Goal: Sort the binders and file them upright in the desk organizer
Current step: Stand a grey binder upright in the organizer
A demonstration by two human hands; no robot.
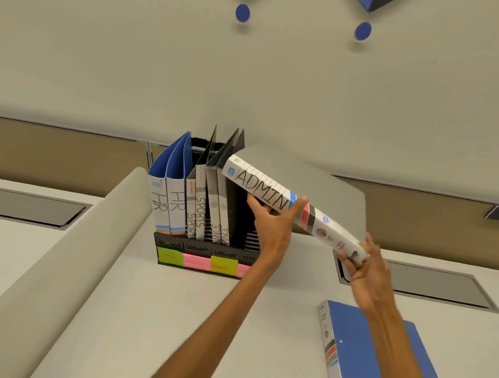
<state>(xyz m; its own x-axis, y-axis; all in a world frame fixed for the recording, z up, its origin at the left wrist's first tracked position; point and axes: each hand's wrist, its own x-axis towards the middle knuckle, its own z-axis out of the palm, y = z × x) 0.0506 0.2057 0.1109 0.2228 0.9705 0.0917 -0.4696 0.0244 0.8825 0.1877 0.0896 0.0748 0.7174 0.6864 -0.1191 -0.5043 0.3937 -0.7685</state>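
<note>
Both hands (272, 221) grip tilted ADMIN binder (286, 201) beside organizer (171, 243)

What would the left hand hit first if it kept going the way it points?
The left hand grips the ADMIN binder. Beyond it, the line seems to pass just right of the organizer to the back panel; depth is unclear.

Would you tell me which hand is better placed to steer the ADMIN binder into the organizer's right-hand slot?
The left hand, probably: it grips the ADMIN binder on the spine right beside the organizer, while the right hand holds the binder's far end, farther out.
</note>
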